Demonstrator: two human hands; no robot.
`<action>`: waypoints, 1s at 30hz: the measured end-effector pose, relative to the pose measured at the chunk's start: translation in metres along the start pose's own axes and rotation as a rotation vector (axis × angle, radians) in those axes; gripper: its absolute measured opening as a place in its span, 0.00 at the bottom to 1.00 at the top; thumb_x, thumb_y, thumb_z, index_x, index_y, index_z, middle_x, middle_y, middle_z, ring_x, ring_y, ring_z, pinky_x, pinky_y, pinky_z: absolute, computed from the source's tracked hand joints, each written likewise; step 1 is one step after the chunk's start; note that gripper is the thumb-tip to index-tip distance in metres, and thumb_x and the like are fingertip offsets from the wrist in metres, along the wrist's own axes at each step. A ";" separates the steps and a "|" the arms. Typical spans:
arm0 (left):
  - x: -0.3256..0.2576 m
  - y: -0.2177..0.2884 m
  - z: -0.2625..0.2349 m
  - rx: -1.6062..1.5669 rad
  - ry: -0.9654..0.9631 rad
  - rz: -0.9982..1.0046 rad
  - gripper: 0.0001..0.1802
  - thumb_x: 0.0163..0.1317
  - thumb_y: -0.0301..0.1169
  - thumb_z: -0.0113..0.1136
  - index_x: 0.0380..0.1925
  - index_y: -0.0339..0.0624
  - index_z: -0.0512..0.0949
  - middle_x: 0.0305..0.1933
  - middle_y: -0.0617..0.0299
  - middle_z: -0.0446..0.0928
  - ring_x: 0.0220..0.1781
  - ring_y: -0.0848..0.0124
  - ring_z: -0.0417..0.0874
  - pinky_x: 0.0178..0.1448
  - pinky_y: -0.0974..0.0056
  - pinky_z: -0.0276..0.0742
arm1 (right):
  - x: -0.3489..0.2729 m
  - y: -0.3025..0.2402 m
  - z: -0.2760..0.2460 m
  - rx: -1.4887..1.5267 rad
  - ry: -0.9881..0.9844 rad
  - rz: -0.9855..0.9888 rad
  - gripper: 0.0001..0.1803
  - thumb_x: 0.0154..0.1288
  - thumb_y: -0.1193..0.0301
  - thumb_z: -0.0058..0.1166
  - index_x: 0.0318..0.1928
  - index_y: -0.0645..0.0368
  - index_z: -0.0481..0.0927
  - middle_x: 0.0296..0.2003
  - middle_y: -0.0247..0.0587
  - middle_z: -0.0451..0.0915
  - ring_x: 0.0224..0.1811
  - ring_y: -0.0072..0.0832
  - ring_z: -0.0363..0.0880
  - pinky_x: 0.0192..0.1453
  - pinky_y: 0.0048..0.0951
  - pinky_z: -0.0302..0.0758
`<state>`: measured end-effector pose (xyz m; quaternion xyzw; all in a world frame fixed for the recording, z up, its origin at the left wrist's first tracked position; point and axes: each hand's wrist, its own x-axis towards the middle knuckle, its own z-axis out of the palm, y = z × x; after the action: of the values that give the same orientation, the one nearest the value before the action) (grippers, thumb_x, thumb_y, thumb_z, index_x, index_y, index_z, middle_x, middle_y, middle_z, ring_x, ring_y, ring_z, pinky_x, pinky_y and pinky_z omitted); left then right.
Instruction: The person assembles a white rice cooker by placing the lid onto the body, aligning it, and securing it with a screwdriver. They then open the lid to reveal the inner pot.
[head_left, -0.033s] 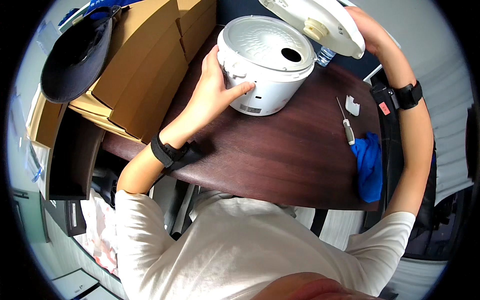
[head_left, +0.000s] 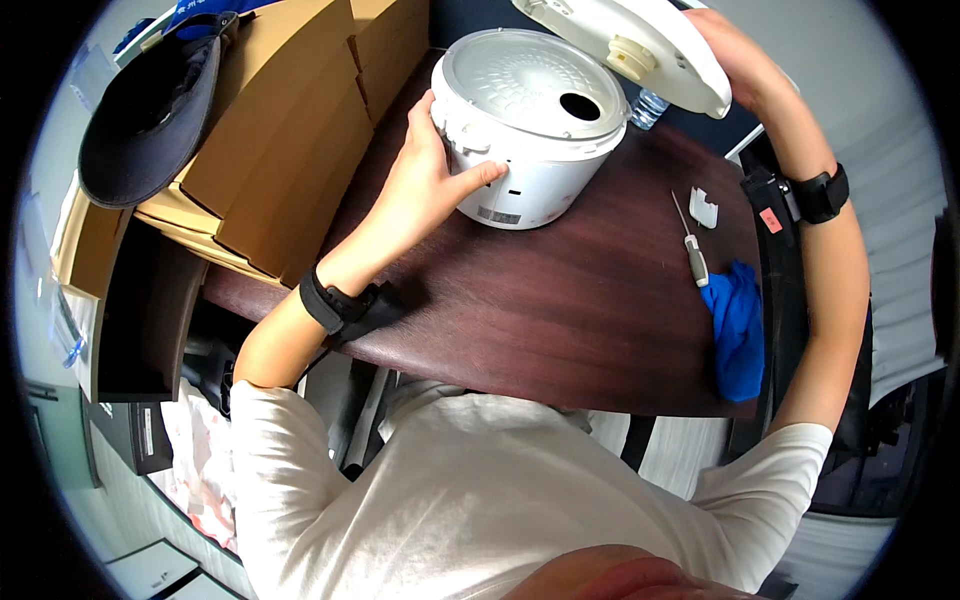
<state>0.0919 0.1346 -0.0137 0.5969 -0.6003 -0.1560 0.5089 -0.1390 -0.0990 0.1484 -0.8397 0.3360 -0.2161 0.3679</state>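
Note:
A white rice cooker (head_left: 530,190) stands at the far side of a dark wooden table (head_left: 560,330). Its silvery inner cover (head_left: 520,75), with a round hole, faces up. My left hand (head_left: 425,180) grips the cooker's left side, thumb pressed on its front. The cooker's outer lid (head_left: 620,40) is swung up and back. My right hand (head_left: 745,65) holds the lid's right edge. Both wrists wear black bands.
A screwdriver (head_left: 692,250), a small white part (head_left: 704,207) and a blue cloth (head_left: 738,330) lie at the table's right. Cardboard boxes (head_left: 290,130) with a dark cap (head_left: 150,110) on them crowd the left. A clear bottle (head_left: 648,105) stands behind the cooker.

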 end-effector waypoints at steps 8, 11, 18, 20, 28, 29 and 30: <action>-0.026 0.031 0.018 0.022 -0.074 -0.031 0.54 0.61 0.40 0.69 0.66 0.12 0.42 0.69 0.22 0.54 0.74 0.40 0.61 0.76 0.52 0.61 | -0.051 -0.064 0.034 -0.248 -0.063 0.151 0.21 0.61 0.60 0.60 0.36 0.70 0.85 0.26 0.39 0.83 0.27 0.22 0.79 0.29 0.24 0.73; -0.047 0.044 0.022 -0.018 -0.188 -0.039 0.56 0.63 0.36 0.67 0.70 0.16 0.34 0.74 0.24 0.47 0.79 0.43 0.51 0.80 0.56 0.50 | -0.050 -0.056 0.049 -0.283 -0.065 0.065 0.24 0.59 0.55 0.60 0.33 0.69 0.85 0.22 0.41 0.82 0.22 0.24 0.80 0.24 0.26 0.75; -0.068 0.073 0.042 0.042 -0.297 0.027 0.63 0.61 0.36 0.66 0.66 0.12 0.22 0.67 0.04 0.21 0.74 0.19 0.25 0.80 0.45 0.43 | -0.063 -0.049 0.066 -0.462 -0.087 0.084 0.26 0.55 0.51 0.63 0.33 0.65 0.80 0.15 0.33 0.72 0.14 0.21 0.73 0.15 0.23 0.67; -0.074 0.080 0.047 0.045 -0.306 0.034 0.63 0.61 0.36 0.66 0.66 0.12 0.22 0.66 0.03 0.21 0.73 0.17 0.25 0.79 0.43 0.44 | -0.066 -0.052 0.071 -0.475 -0.076 0.084 0.26 0.55 0.50 0.63 0.32 0.65 0.79 0.13 0.33 0.71 0.13 0.21 0.72 0.14 0.24 0.66; -0.086 0.095 0.044 -0.069 -0.538 0.026 0.58 0.64 0.35 0.62 0.70 0.19 0.26 0.66 0.03 0.20 0.72 0.14 0.27 0.79 0.41 0.46 | -0.063 -0.041 0.074 -0.515 -0.007 0.001 0.35 0.50 0.46 0.59 0.28 0.76 0.84 0.16 0.52 0.79 0.15 0.33 0.82 0.15 0.29 0.78; -0.085 0.095 0.041 -0.074 -0.551 0.022 0.58 0.64 0.35 0.62 0.71 0.20 0.26 0.66 0.04 0.20 0.72 0.14 0.27 0.79 0.41 0.46 | -0.065 -0.040 0.071 -0.502 -0.008 0.008 0.35 0.50 0.46 0.59 0.28 0.76 0.84 0.16 0.51 0.79 0.14 0.33 0.82 0.15 0.29 0.78; -0.085 0.095 0.039 -0.088 -0.562 0.016 0.57 0.65 0.35 0.62 0.71 0.21 0.26 0.66 0.05 0.20 0.73 0.16 0.28 0.79 0.42 0.46 | -0.066 -0.040 0.070 -0.489 -0.009 0.015 0.35 0.51 0.46 0.58 0.28 0.76 0.84 0.16 0.51 0.79 0.14 0.33 0.82 0.15 0.29 0.77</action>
<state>-0.0119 0.2150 0.0091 0.5029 -0.7151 -0.3373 0.3492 -0.1256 0.0020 0.1266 -0.9021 0.3831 -0.1217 0.1567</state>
